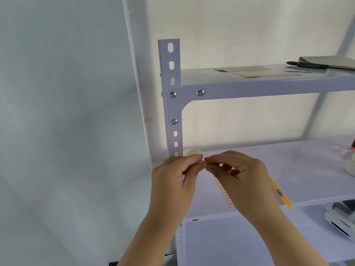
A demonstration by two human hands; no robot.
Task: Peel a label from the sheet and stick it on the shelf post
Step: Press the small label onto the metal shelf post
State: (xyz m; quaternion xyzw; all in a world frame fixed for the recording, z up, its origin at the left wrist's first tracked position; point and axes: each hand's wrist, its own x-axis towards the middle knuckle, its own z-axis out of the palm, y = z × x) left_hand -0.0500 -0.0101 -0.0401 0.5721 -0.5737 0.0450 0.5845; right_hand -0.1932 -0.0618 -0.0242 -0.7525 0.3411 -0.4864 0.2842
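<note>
A white slotted shelf post (pixel 171 112) rises at the front left corner of a white metal shelf unit. Just in front of its lower part, my left hand (pixel 175 181) and my right hand (pixel 242 181) meet fingertip to fingertip. Between them they pinch a small red-and-white label (pixel 202 162). Below my right hand, a strip of the label sheet (pixel 223 192) with red-edged labels lies on the middle shelf (pixel 288 166), partly hidden by the hand.
A yellow tool (pixel 279 191) lies on the middle shelf by its front edge. A cream round lid (pixel 191 151) sits behind my left hand. Papers (pixel 257 71) and a dark pen (pixel 307 64) rest on the top shelf (pixel 269 87). A wall stands at the left.
</note>
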